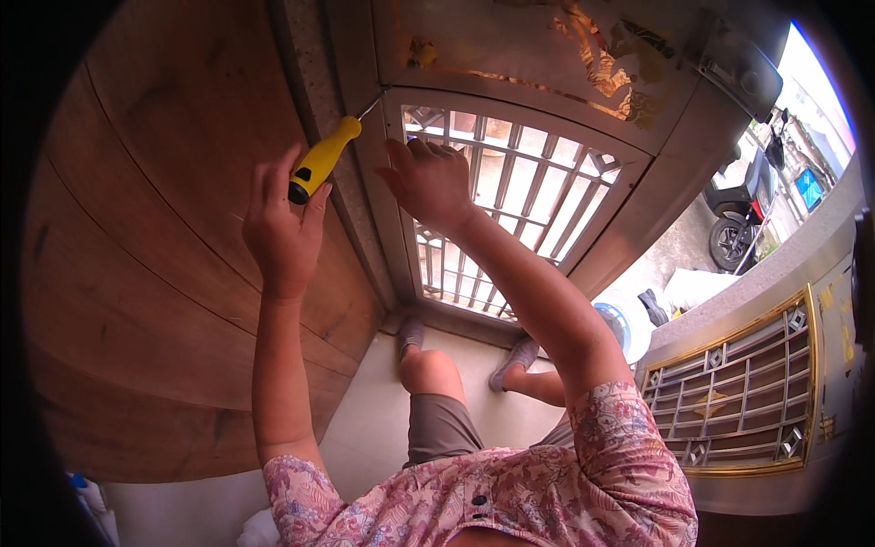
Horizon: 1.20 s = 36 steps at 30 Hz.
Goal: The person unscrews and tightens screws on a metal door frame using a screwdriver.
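Observation:
My left hand point(284, 228) holds a screwdriver point(326, 155) by the butt of its yellow and black handle, thumb on one side and fingers on the other. Its thin metal shaft slants up to the right, and the tip meets the edge strip of a metal door point(365, 55), where a small screw head seems to sit. My right hand point(430, 187) is at the upper left corner of the door's barred grille point(519, 178). Its fingers are curled at the bars, with thumb and forefinger near the frame; the fingertips are partly hidden.
A brown wooden door panel point(164, 246) stands at my left. On the right, another metal door leaf has a gold-framed grille point(729, 392). A lock body point(743, 73) sits at the upper right. Outside are a scooter point(743, 205) and a whitish bucket point(629, 324). My feet stand on pale tiles point(365, 428).

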{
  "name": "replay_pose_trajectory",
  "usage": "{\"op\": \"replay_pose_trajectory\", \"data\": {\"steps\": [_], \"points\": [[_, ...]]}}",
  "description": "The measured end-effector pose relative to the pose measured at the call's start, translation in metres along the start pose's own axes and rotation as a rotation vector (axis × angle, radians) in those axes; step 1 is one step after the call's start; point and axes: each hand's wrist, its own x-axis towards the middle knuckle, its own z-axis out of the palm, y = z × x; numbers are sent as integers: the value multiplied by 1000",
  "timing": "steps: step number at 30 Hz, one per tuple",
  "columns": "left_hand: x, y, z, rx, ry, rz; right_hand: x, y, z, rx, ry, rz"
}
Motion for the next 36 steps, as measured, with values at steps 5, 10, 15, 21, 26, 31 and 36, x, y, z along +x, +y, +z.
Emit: {"op": "replay_pose_trajectory", "data": {"steps": [5,10,15,21,26,31,36], "points": [[-13,-15,10,-311,35,-171,-11,7,-2,-1,17,-18],[-15,-18,15,-413,33,-256,-14,18,-4,-50,8,-23],[-10,-14,14,-546,97,-206,-3,28,-6,-62,63,-46],[-1,-18,-3,110,7,238,-7,40,-9,-190,-19,7],[6,-20,-13,294,-91,301,-6,31,-8,-88,-16,23],[1,3,4,-10,-23,124,4,19,0,-16,32,39],[2,-3,10,-18,-54,-149,12,20,-4,-2,-46,103]]}}
